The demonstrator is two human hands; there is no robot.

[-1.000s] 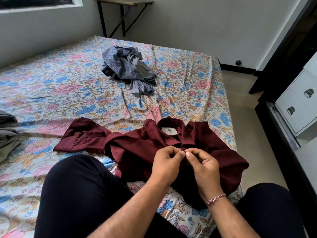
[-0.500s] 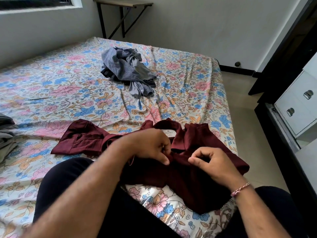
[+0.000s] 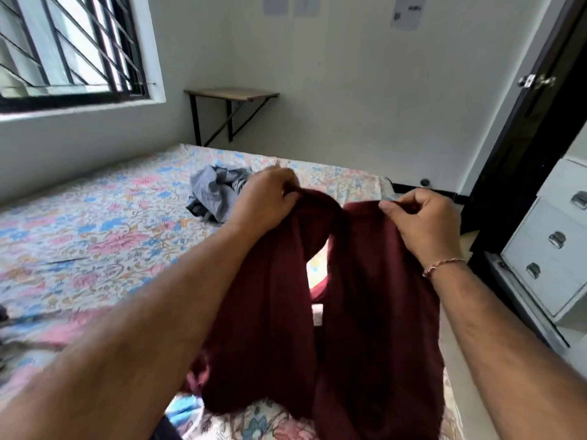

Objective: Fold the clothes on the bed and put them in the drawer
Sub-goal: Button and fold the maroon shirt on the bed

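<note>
shirt [image 3: 365,312], maroon, now lifted clear of the bed [image 3: 95,242] and hanging in front of the person; half a second ago it lay flat on the sheet with both hands working near the collar. left hand [image 3: 266,201] pinches one shoulder of the cloth, right hand [image 3: 422,223] pinches the other, both clenched on fabric, a gap open between the two front panels where the floral sheet shows through. white label visible inside, lower down. view has tilted up since, so window and wall shelf now show. judgement: lift is a shake-out or a turn-over to lay the shirt face down for folding; the fold itself not yet started. grey clothes pile [image 3: 219,195] sits unfolded further up the bed. white drawers [image 3: 546,249] at right all look shut, so the stowing step is well off.
</note>
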